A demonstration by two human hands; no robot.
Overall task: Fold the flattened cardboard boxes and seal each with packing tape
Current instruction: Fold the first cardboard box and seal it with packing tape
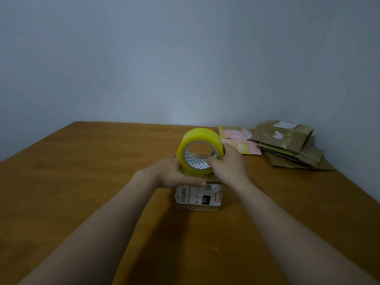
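The fingers [211, 160] of the right hand [228, 163] are curled around a roll of yellow packing tape [197, 138]. The thumb reaches into the hollow core and the other fingers wrap over the outer band on the right side, so this hand grips the roll firmly. The roll stands on its edge, with its open core facing the camera, and its lower rim is at the top of a small cardboard box [198, 204]. The left hand [174, 173] lies palm down over the left part of the box top, just beside the roll. Its thumb is stretched straight along the near top edge of the box, while its other fingers are hidden behind the roll, so I cannot tell whether they curl over the box or lie flat. The box stands on the wooden tabletop [102, 171], near the middle, and its near side carries a white shipping label [193, 195] with a barcode and a black patch. At the far right of the tabletop, well apart from the box, a pile of flattened brown cardboard boxes [287, 145] lies close to the grey wall [164, 58]. A flattened pink and yellow carton [238, 140] lies just beside this pile, on its left.
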